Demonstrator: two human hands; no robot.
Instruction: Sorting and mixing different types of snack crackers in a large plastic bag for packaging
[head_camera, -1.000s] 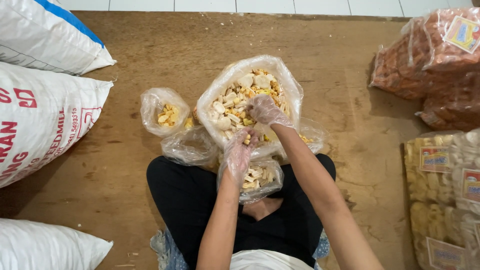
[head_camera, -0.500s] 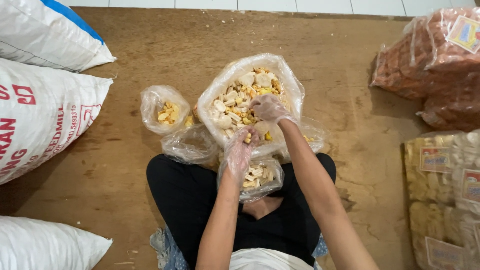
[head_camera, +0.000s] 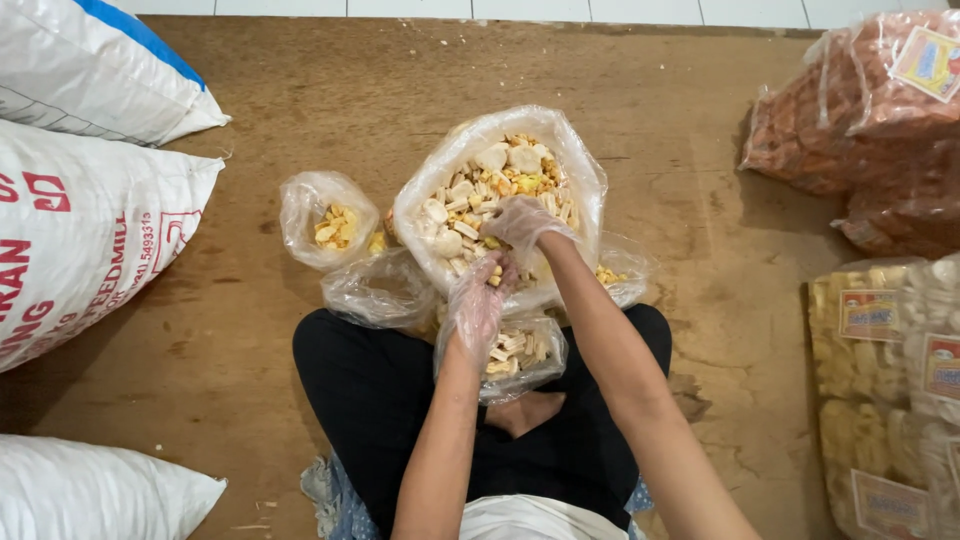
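While the gloved left hand (head_camera: 478, 300) pinched snacks over the half-filled small bag (head_camera: 515, 355) on the lap, the right hand (head_camera: 520, 222) lay half-curled in the big bag (head_camera: 495, 200). That bag stayed nearly full; two little bags (head_camera: 330, 215) held little.

Worn brown wood floor (head_camera: 300, 120) w/ white tile strip (head_camera: 500, 8) beyond.

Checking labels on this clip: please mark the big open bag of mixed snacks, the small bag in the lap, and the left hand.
Big open bag of mixed snacks (head_camera: 430, 190): head view, on its clear plastic rim, left side.
Small bag in the lap (head_camera: 535, 365): head view, on its right wall.
Left hand (head_camera: 475, 300): head view, on the gloved back.
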